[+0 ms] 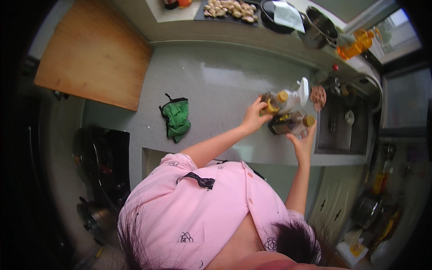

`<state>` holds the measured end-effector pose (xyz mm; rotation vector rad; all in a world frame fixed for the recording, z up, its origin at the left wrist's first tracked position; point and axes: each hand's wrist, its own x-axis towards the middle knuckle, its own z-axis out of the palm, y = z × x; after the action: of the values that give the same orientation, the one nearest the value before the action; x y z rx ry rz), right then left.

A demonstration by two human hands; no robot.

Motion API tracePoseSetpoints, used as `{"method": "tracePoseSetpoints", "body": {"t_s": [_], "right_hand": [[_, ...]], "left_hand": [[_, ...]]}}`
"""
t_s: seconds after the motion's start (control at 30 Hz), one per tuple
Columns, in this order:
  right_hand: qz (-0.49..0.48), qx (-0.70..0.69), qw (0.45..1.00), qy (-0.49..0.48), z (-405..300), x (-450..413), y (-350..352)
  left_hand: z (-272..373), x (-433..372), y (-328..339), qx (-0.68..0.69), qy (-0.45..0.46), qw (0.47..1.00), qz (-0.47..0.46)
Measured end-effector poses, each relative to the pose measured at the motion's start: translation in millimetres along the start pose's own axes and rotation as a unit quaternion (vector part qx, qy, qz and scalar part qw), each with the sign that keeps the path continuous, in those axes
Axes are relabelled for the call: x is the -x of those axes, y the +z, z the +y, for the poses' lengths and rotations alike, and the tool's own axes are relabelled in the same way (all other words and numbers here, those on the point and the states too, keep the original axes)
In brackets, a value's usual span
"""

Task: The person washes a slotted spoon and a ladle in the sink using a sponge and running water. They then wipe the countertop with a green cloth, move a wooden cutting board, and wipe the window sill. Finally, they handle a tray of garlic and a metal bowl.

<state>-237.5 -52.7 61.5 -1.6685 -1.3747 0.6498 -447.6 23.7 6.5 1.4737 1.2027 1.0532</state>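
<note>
My left hand (253, 116) grips a clear-sided bottle (270, 98) of dark contents with a yellow cap, thumb and fingers around its body. Close by, my right hand (302, 143) has its thumb and fingers at the upper end of a second dark bottle (287, 123) with a gold-yellow cap; part of the grip is hidden behind it. A white spray bottle (297, 98) stands just beyond the two bottles. Over to the left, a crumpled green cloth (177, 118) with black edging lies on the grey countertop (209, 111).
A sink (334, 135) is set into the counter at the right, with a pinkish cloth (318, 97) by its edge. At the upper left stands a wooden board (98, 57). The back ledge holds a tray of garlic (233, 9), a pot (319, 27) and an orange object (357, 45).
</note>
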Motion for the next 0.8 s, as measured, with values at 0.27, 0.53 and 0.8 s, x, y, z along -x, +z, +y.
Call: {"method": "tracePoseSetpoints", "body": {"t_s": [0.27, 0.53, 0.8], "right_hand": [[0.325, -0.152, 0.918, -0.166, -117, 19, -8], [-0.015, -0.413, 0.910, 0.048, -187, -125, 176], [0.065, -0.289, 0.942, 0.157, -127, -283, 263]], "left_hand": [[-22, -47, -107, 0.023, -0.001, 0.984, 0.177], [-3, -160, -250, 0.279, -0.093, 0.919, 0.263], [-8, -232, -298, 0.215, -0.127, 0.945, 0.212]]}}
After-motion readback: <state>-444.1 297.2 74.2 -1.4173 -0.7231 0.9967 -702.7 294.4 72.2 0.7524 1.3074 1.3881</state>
